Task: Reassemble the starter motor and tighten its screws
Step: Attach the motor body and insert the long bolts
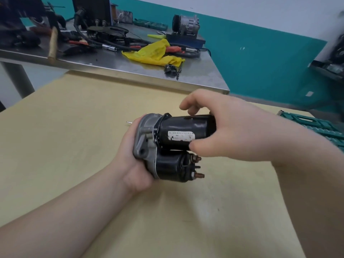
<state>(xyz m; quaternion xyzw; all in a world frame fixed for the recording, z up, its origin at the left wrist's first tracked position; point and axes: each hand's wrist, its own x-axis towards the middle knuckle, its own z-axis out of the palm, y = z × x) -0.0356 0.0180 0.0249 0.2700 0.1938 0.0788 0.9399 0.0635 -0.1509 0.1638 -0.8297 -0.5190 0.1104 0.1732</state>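
The starter motor is held above the tan table, lying sideways. Its grey cast nose housing points left, and its black cylindrical body bears a worn white label. Below the body sits the black solenoid with copper terminals facing right. My left hand cups the grey housing from the left and underneath. My right hand wraps the right end of the black body, thumb under the label, fingers over the top. A thin metal tip pokes out left of the housing.
A steel workbench stands behind, cluttered with a yellow rag, cables, a hammer, sockets, a small black part and a compressor on a blue stand. A green tool case lies at the table's right edge.
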